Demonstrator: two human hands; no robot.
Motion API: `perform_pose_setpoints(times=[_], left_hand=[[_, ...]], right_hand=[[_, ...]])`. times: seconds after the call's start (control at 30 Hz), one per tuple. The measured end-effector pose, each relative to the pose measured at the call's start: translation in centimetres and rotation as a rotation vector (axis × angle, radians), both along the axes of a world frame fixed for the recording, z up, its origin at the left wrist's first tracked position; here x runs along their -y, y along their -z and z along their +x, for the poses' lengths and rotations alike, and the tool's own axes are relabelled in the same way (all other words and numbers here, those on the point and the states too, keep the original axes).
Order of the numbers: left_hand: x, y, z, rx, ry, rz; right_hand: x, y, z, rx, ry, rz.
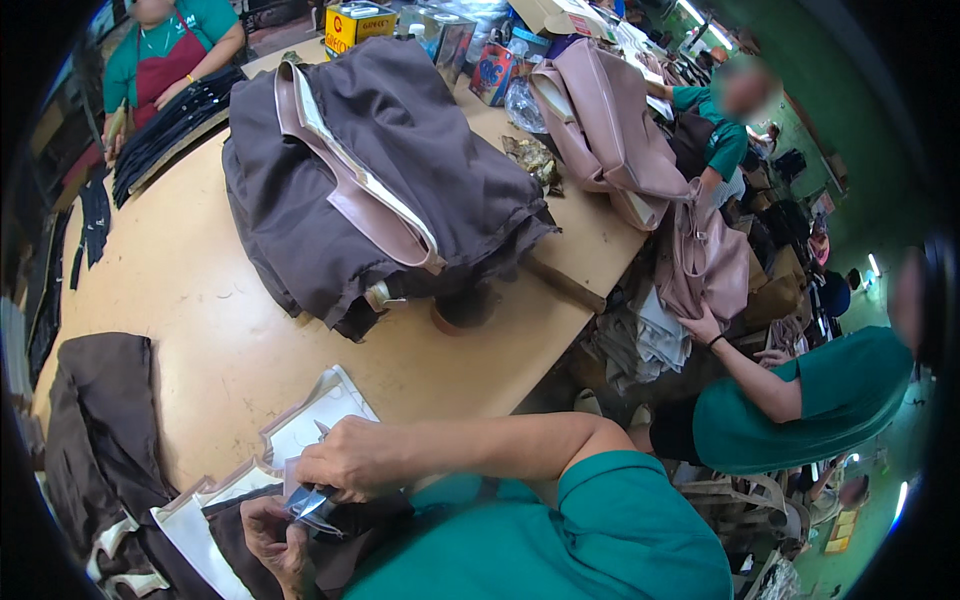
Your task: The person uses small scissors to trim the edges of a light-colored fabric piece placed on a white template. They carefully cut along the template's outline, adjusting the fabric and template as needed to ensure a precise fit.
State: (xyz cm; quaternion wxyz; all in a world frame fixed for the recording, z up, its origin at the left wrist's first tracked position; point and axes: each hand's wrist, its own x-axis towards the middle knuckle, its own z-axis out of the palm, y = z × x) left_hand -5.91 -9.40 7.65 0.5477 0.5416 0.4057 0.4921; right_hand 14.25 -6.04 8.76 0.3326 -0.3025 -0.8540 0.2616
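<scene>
My right hand (350, 460) grips a shiny silver metal tool (312, 508), whose exact form is partly hidden. Just below it, my left hand (270, 535) has its fingers curled at the edge of dark brown fabric (240, 540), close against the tool. Around both hands lie cream pieces with pale pink edging (180, 530), and another white piece (310, 400) rests on the table (200, 380) above my right hand. A long fold of brown fabric (100, 420) lies at the left.
A heap of dark fabric (380, 180) with pink trim covers the table's middle. Pink bags (610, 130), tins and boxes (345, 28) sit farther back. A co-worker (800, 400) at the right handles a pink bag; other co-workers (170, 60) work at the far sides.
</scene>
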Motion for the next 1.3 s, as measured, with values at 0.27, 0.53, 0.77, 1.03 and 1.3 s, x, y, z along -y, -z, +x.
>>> perform_pose_setpoints(times=[0.27,0.53,0.77,1.03,1.3], left_hand=[[-0.5,0.7,0.1,0.019,-0.021,-0.024],[-1.1,1.3,-1.0,-0.226,-0.208,0.31],[-0.6,2.0,-2.8,-0.482,-0.217,0.613],[-0.7,1.0,0.5,-0.148,0.114,0.039],[-1.1,-7.2,0.4,-0.326,0.0,0.786]], right_hand=[[-0.4,0.7,0.1,0.005,0.029,0.091],[-2.2,-0.7,-0.7,0.014,0.034,0.336],[-3.2,-2.8,-1.1,-0.072,-0.092,0.236],[-3.5,-0.5,1.0,-0.189,-0.196,-0.395],[-3.2,-6.7,-2.0,-0.232,-0.348,-0.299]])
